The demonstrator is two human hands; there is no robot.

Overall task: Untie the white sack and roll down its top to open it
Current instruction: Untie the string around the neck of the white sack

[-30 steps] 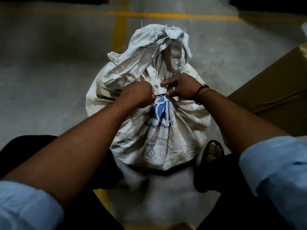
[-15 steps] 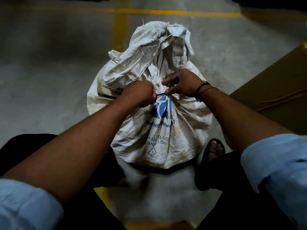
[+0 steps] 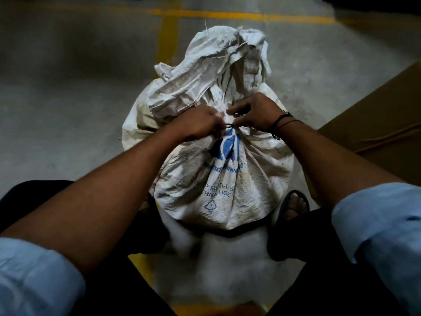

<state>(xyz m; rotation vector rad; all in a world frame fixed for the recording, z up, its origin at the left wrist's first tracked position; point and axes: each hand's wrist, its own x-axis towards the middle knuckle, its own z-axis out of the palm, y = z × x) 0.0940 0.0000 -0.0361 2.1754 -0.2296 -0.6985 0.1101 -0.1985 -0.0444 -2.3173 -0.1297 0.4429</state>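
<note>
Beside a brown box (image 3: 376, 124) on the yellow-lined floor (image 3: 68, 110), the left hand (image 3: 196, 125) and right hand (image 3: 256, 112) pinch, fingers (image 3: 237, 109) curled, the black tie (image 3: 229, 125) cinching the white sack (image 3: 223, 179) printed "USE".

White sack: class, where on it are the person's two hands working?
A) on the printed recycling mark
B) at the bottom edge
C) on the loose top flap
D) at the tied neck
D: the left hand and right hand both pinch the dark tie round the neck of the white sack.
</note>
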